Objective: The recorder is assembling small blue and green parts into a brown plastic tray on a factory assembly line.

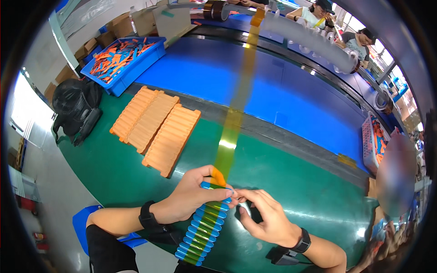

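My left hand [195,193] is closed on the top end of a row of blue strips [200,232]. These narrow, round-ended strips lie side by side, with amber tape along their middle. From the hand, a long band of clear amber tape [234,118] stretches away over the table to the far side. Orange shows at my left index fingertip, at the tape's near end. My right hand [268,218] is beside the row's top end, its fingertips touching near my left thumb. Its fingers are curled around a small whitish thing [246,208] too indistinct to name.
Three ridged orange trays [170,141] lie left on the green table [296,182]. Behind is a blue belt [300,100]. A blue bin [127,75] of orange and blue pieces stands far left, near a black fan [75,107]. A pink basket [371,141] stands right; people work beyond.
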{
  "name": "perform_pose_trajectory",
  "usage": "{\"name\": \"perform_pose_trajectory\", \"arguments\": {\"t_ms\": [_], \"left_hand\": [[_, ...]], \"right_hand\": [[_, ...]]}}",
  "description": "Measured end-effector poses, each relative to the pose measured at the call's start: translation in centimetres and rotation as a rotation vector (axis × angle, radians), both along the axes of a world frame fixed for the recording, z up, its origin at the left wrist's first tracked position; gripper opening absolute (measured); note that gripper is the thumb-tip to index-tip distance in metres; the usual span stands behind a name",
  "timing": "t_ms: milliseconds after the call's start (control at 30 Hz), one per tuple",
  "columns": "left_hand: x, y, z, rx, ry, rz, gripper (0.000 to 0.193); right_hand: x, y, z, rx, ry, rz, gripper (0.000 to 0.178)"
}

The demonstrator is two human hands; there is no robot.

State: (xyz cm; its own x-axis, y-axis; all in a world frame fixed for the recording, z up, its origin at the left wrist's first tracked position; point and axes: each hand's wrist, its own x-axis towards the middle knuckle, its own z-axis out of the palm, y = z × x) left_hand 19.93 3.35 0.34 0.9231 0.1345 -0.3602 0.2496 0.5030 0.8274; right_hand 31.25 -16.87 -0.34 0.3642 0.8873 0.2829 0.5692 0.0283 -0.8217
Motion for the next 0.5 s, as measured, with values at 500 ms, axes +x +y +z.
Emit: {"name": "perform_pose_trajectory", "arguments": {"t_ms": [500], "left_hand": [[-1.0, -0.1, 1.1, 0.151, -0.115, -0.123, 0.035]], "right_hand": [[-0.4, -0.7, -1.2, 0.110, -0.022, 0.044, 0.042]]}}
